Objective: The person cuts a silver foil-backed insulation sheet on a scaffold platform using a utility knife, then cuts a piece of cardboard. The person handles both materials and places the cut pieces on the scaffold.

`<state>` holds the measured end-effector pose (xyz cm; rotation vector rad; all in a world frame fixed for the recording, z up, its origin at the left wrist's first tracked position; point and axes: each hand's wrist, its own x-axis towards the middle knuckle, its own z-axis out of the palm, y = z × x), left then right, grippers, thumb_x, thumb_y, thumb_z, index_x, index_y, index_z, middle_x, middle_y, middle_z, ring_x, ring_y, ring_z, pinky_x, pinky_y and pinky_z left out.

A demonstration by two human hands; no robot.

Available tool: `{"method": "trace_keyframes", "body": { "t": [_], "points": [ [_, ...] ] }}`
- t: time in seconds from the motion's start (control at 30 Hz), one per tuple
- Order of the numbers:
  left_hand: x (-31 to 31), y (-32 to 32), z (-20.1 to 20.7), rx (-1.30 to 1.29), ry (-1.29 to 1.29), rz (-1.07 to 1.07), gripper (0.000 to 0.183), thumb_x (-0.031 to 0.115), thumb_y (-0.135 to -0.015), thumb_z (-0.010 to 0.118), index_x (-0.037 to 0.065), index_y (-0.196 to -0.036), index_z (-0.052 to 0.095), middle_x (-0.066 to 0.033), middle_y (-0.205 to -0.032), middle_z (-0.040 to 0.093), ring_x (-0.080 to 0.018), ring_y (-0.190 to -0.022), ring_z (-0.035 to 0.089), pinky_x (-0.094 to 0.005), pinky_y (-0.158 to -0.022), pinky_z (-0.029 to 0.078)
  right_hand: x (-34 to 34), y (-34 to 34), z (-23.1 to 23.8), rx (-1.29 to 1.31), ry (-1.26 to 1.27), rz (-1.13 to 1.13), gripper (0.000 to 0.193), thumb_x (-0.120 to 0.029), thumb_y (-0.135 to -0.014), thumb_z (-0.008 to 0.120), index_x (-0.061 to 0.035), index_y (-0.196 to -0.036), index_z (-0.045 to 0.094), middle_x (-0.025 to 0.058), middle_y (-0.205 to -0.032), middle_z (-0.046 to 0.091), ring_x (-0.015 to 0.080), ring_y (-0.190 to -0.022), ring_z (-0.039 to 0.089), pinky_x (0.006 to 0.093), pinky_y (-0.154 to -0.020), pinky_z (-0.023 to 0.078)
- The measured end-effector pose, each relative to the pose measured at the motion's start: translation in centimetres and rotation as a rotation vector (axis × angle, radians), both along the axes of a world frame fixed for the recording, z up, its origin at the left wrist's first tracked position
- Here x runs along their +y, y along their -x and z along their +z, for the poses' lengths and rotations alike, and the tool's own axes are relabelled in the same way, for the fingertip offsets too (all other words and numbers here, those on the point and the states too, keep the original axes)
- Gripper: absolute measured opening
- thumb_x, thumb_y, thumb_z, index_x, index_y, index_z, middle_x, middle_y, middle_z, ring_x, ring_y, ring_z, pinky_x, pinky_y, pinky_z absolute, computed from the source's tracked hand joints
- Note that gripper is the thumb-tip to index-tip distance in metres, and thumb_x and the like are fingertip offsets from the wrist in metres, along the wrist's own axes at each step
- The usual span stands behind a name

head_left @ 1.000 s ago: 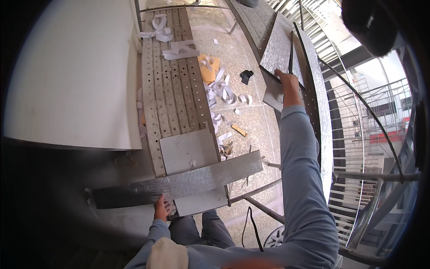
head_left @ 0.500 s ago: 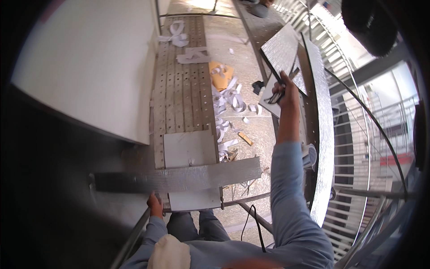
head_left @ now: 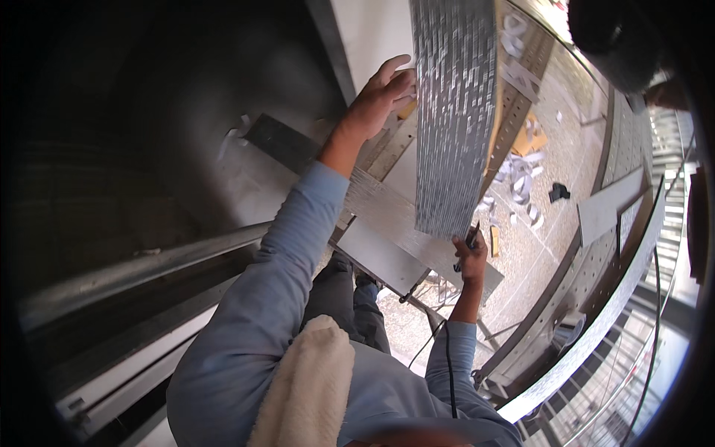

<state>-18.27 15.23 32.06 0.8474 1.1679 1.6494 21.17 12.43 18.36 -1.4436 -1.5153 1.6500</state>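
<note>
A long foil-faced silver strip (head_left: pixel 454 119) stretches from the top of the view down to my right hand, in front of the walkway. My left hand (head_left: pixel 376 104) is at its left edge with fingers stretched and apart, fingertips at or very near the edge. My right hand (head_left: pixel 471 259) is closed around a small dark-handled tool (head_left: pixel 471 240) at the strip's lower end; the tool's kind is unclear. Beneath lies another grey foil strip (head_left: pixel 380 205), crossing a pale flat board (head_left: pixel 383 253) on the perforated metal planks (head_left: pixel 510 123).
White curled peelings (head_left: pixel 521 171) and a yellow piece (head_left: pixel 530 138) litter the floor right of the planks. Flat foil-faced panels (head_left: pixel 607 205) lean at the right beside a railing. A metal rail (head_left: pixel 149 272) runs at the left, and a black cord (head_left: pixel 449 365) hangs near my right arm.
The view has turned. My right hand has come back from the panels at the right, and a foil strip is now up in front of me. My left hand has risen to its edge.
</note>
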Motion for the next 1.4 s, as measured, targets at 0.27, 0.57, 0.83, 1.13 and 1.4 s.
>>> {"method": "trace_keyframes", "body": {
  "t": [0.27,0.57,0.83,1.13,1.4],
  "points": [
    [-8.4,2.4,-5.4,-0.048,0.133,0.276,0.092,0.043,-0.088,0.082,0.007,-0.157,0.032,-0.0149,-0.141,0.057,-0.0216,-0.119,0.057,-0.0324,-0.097,0.045,0.1,-3.1,-6.0,-0.1,0.125,0.164,0.022,-0.003,-0.084,0.075,-0.0075,-0.105,0.07,-0.0047,-0.076,0.06,0.0058,-0.061,0.051,0.0248,-0.053,0.041],
    [-13.4,3.6,-11.9,-0.456,-0.098,0.172,0.086,0.054,-0.091,0.073,0.006,-0.154,0.039,-0.0139,-0.147,0.053,-0.0293,-0.138,0.046,-0.0539,-0.115,0.034,-1.7,-5.9,-6.3,-0.504,0.273,0.276,0.017,-0.003,-0.079,0.075,-0.0064,-0.095,0.068,-0.001,-0.07,0.06,0.0103,-0.056,0.055,0.028,-0.049,0.045],
    [-18.7,11.3,-24.9,-0.665,0.51,0.775,0.07,0.049,-0.094,0.071,0.003,-0.144,0.051,-0.0144,-0.139,0.059,-0.031,-0.127,0.055,-0.0475,-0.107,0.043,1.7,-1.9,-9.5,-0.639,0.229,0.701,0.022,-0.009,-0.076,0.075,-0.0023,-0.096,0.072,0.0048,-0.069,0.063,0.0159,-0.066,0.061,0.0365,-0.064,0.051],
    [-23.7,20.3,-37.8,-0.172,1.076,1.118,0.066,0.06,-0.091,0.069,-0.006,-0.091,0.071,-0.0157,-0.086,0.071,-0.0265,-0.08,0.067,-0.0397,-0.072,0.052,4.3,10.2,-14.3,-0.703,0.069,0.762,0.031,-0.012,-0.082,0.071,-0.0044,-0.112,0.066,0.0191,-0.092,0.07,0.0322,-0.086,0.068,0.043,-0.077,0.053],
    [-25.3,21.7,-38.8,-0.123,1.214,1.021,0.054,0.053,-0.087,0.077,0.0,-0.08,0.069,-0.0062,-0.07,0.061,-0.0181,-0.065,0.055,-0.0394,-0.064,0.047,4.8,13.1,-15.8,-0.88,-0.087,0.791,0.025,-0.012,-0.087,0.07,-0.0032,-0.111,0.067,0.0209,-0.095,0.073,0.0353,-0.087,0.072,0.0446,-0.076,0.054]
  ]
}}
